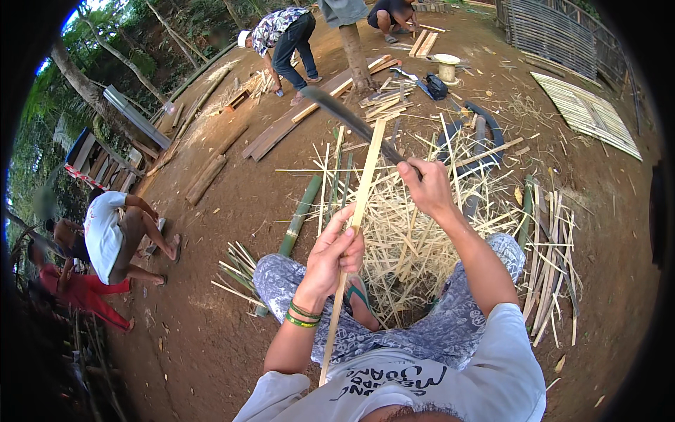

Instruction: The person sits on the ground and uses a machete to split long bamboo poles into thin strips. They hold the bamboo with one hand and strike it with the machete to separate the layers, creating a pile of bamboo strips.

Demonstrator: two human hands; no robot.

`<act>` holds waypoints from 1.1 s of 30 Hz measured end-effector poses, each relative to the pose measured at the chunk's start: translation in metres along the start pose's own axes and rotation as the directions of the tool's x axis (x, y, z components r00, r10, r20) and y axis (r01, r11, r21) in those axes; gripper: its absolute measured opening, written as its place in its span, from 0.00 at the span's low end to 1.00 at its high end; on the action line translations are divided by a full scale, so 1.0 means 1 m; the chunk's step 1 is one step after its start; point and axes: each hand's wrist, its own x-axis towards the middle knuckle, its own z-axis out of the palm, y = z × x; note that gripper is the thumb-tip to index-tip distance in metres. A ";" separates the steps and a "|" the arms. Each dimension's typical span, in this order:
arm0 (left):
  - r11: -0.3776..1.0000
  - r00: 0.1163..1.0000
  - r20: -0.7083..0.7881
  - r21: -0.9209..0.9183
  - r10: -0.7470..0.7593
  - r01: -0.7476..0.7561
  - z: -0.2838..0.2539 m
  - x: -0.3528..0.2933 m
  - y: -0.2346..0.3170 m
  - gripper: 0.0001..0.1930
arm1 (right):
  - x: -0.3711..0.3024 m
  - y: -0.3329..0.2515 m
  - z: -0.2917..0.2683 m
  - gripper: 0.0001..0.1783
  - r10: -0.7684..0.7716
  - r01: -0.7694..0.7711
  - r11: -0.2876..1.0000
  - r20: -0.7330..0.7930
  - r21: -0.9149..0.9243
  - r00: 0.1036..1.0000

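Note:
My left hand (334, 253) grips a long pale bamboo strip (366, 179) at its middle. The strip slants from my lap up past my fingers. In my right hand (427, 187) is a machete, its handle mostly hidden by the fingers. The dark machete blade (351, 123) points up and left, crossing the strip near its upper end; I cannot tell whether they touch. Below both hands, a heap of thin bamboo shavings (397, 253) covers the ground between my knees.
Split bamboo strips (547, 264) lie at my right, a green bamboo piece (300, 216) at my left. Beyond the heap are a black tyre (494, 126), a tree trunk (354, 56) and brown planks (281, 133). A person bending (288, 32) and others crouching work farther off.

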 end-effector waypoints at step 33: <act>0.999 0.996 -0.087 -0.036 -0.021 0.018 -0.010 0.033 -0.006 0.23 | -0.006 -0.004 0.020 0.33 -0.139 0.174 0.975 0.228 -0.141 0.964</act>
